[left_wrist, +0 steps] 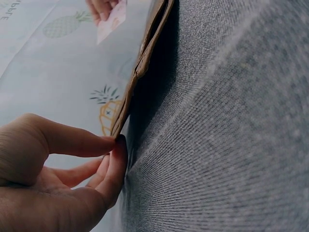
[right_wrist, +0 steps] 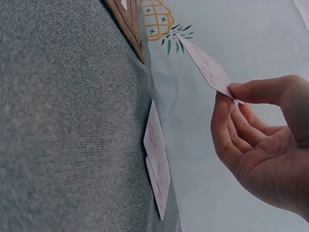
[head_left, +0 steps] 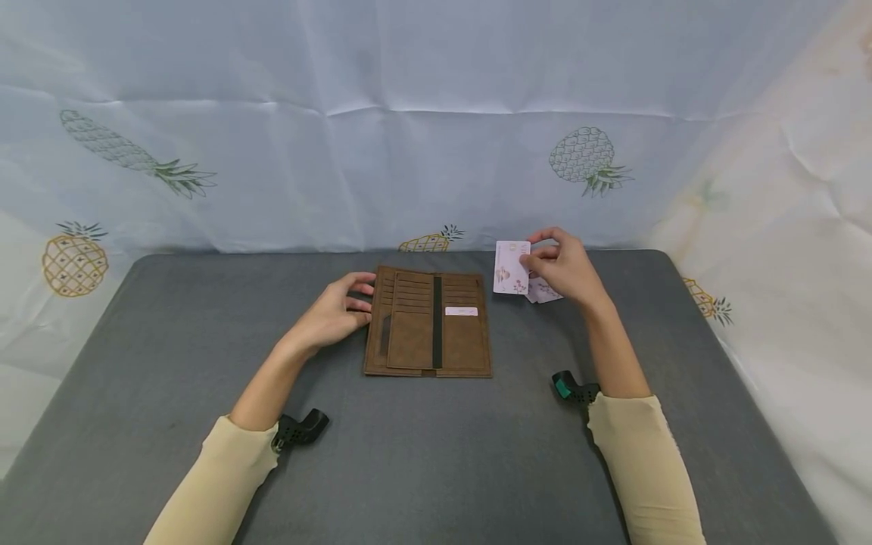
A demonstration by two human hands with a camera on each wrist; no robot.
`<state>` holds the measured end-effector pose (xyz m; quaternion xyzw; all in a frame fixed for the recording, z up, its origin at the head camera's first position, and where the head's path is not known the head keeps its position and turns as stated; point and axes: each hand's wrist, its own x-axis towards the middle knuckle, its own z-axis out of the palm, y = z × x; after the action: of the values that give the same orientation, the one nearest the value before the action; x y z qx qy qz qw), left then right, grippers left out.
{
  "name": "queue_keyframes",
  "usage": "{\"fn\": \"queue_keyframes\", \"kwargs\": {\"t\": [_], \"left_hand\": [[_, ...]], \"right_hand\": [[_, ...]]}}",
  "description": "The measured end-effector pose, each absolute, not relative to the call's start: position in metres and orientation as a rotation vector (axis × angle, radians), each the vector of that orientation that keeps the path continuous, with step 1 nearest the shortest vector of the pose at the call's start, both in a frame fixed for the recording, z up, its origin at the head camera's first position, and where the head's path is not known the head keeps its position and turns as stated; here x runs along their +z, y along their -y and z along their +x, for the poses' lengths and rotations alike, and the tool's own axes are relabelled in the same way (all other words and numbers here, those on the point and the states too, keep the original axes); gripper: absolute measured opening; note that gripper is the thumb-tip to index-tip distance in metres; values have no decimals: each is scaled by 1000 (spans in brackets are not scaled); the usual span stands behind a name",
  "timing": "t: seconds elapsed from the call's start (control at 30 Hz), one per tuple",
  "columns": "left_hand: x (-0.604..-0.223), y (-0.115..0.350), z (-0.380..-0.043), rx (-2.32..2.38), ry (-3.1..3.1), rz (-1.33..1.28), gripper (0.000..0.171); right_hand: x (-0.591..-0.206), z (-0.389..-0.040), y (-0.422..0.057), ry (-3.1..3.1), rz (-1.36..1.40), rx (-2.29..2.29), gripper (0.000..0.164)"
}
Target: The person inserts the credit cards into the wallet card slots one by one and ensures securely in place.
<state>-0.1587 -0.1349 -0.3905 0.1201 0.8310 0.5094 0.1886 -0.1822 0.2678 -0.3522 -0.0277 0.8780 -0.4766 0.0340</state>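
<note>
A brown wallet lies spread out on the grey table, its card slots facing up. One pale card shows in a slot on its right half. My left hand pinches the wallet's left edge between thumb and fingers, seen close up in the left wrist view. To the right of the wallet, my right hand pinches a pinkish-white card with a floral print by its edge, raised above the table. Below that hand, more pale cards lie overlapping on the table, partly covered by it in the head view.
The grey cloth-covered table ends at a far edge just behind the wallet and cards. A white curtain with pineapple prints hangs behind it. A black wrist device sits at the left sleeve, another at the right.
</note>
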Motion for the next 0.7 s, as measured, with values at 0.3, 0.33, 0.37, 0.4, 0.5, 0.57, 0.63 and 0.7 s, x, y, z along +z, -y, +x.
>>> {"fn": "queue_keyframes", "kwargs": {"t": [0.3, 0.33, 0.37, 0.4, 0.5, 0.57, 0.63, 0.7], "left_hand": [[-390, 134, -158, 1431, -2339, 334, 70], [-390, 135, -158, 1432, -2338, 334, 70], [-390, 135, -158, 1431, -2338, 334, 70], [-390, 135, -158, 1431, -2339, 334, 70], [-389, 135, -158, 1433, -2336, 331, 70], [-389, 134, -158, 1434, -2336, 330, 70], [-389, 135, -158, 1438, -2334, 330, 70], [-389, 135, -158, 1440, -2335, 333, 70]], "right_hand": [[-354, -182, -266, -2714, -91, -1458, 43], [-354, -182, -265, -2716, -93, -1453, 43], [-354, -182, -265, -2715, -93, -1454, 42], [-354, -182, -265, -2716, -94, -1451, 42], [-353, -182, -264, -2711, -93, -1450, 42], [-353, -182, -264, -2706, -95, -1451, 43], [-353, -182, -264, -2697, -98, -1455, 44], [-354, -182, -263, -2693, -100, -1456, 44]]}}
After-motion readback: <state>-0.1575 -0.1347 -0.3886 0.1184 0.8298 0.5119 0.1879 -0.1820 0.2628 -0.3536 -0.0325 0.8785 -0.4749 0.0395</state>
